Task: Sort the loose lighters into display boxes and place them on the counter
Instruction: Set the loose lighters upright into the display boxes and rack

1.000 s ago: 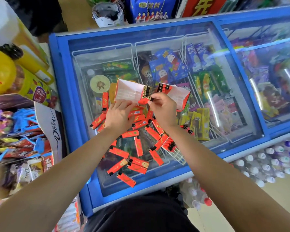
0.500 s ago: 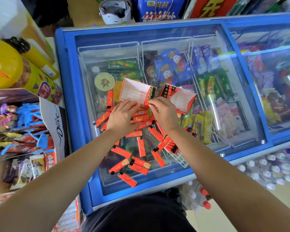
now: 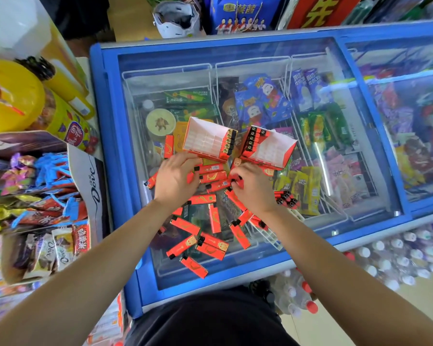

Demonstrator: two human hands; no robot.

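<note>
Your right hand [image 3: 254, 188] pinches a crosswise lighter [image 3: 219, 186], the right display box [image 3: 269, 149] just beyond its fingertips; your left hand [image 3: 178, 179] rests slack on loose lighters [image 3: 211, 176].

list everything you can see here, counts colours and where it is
chest freezer: one, blue frame, glass lid, centre
loose lighters: over a dozen, red with black tops, scattered on the lid
display boxes: two, red with white insides, on the lid behind the pile, one lighter row each
ice-cream packets: many, mixed colours, inside the freezer
Dove chocolate box: one, white flap, left
water bottles: many, clear, floor at right
left hand: rests on lighters
right hand: pinches one lighter
</note>
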